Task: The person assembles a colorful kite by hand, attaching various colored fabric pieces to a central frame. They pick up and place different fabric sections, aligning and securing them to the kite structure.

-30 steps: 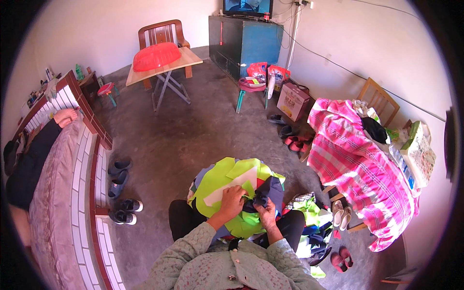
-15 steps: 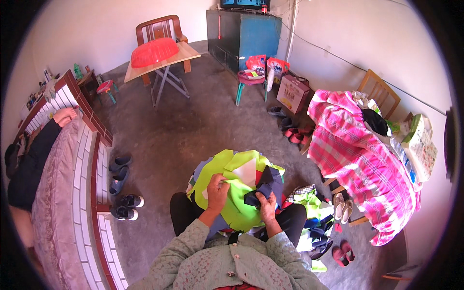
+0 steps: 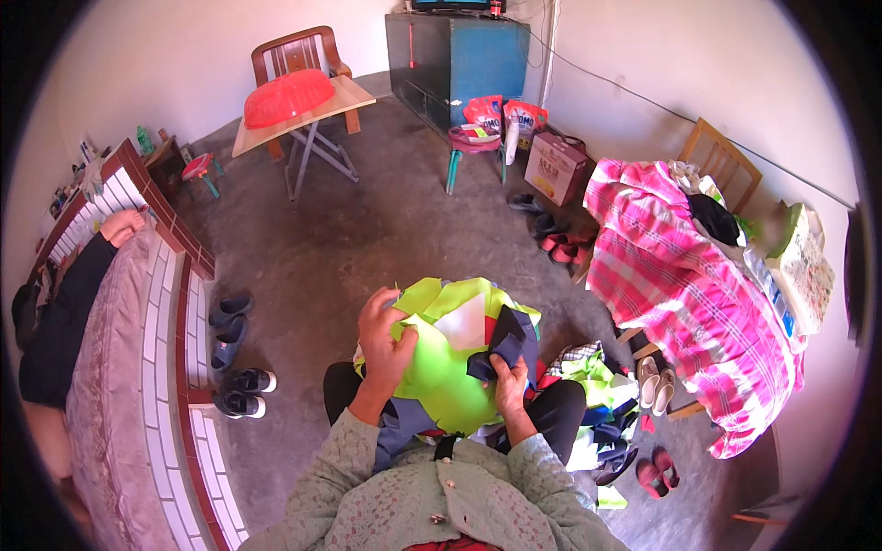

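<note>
A heap of cloth pieces, mostly lime green with white, red and grey-blue, lies across my lap. My left hand (image 3: 379,335) is raised at its left side, fingers curled and thumb against the edge of a lime-green cloth piece (image 3: 446,372); the exact grip is partly hidden. At the heap's right side my right hand (image 3: 510,381) pinches a folded dark navy cloth piece (image 3: 516,338) between thumb and fingers. The navy piece rests over the lime-green cloth.
More cloth scraps (image 3: 597,418) lie on the floor at my right. Beyond them stands a chair under a pink plaid cloth (image 3: 661,266). Red slippers (image 3: 658,473) and dark shoes (image 3: 243,393) sit on the floor. A person's legs (image 3: 69,312) rest on the bed at left.
My left hand has moved up and to the left, and the lime-green cloth's edge has shifted with it. My right hand stays on the navy piece. The view has shifted slightly.
</note>
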{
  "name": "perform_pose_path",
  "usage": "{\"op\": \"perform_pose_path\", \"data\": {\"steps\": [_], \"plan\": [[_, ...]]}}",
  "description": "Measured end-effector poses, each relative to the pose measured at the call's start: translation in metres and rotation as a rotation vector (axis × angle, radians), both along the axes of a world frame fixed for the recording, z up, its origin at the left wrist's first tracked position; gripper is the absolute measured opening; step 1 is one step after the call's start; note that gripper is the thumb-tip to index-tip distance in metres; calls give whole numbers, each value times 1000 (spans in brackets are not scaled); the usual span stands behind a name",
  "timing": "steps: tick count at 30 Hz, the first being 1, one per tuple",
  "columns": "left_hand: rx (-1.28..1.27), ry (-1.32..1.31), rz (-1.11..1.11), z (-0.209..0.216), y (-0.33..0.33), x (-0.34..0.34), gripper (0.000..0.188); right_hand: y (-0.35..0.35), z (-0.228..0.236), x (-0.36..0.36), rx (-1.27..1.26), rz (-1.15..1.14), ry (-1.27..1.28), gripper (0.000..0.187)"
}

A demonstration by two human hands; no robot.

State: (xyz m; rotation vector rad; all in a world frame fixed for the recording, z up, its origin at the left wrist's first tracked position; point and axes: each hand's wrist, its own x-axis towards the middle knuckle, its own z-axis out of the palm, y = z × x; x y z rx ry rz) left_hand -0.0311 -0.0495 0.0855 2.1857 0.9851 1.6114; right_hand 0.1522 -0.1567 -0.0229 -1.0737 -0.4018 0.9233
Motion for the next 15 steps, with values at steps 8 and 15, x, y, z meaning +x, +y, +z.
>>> {"op": "perform_pose_path", "data": {"steps": [8, 15], "plan": [[-173, -26, -307, 49, -2, 32, 8, 1, -12, 2, 56, 17, -28, 20], [-952, -604, -730, 68, 5, 53, 17, 1, -61, 16, -6, -3, -330, 23]]}}
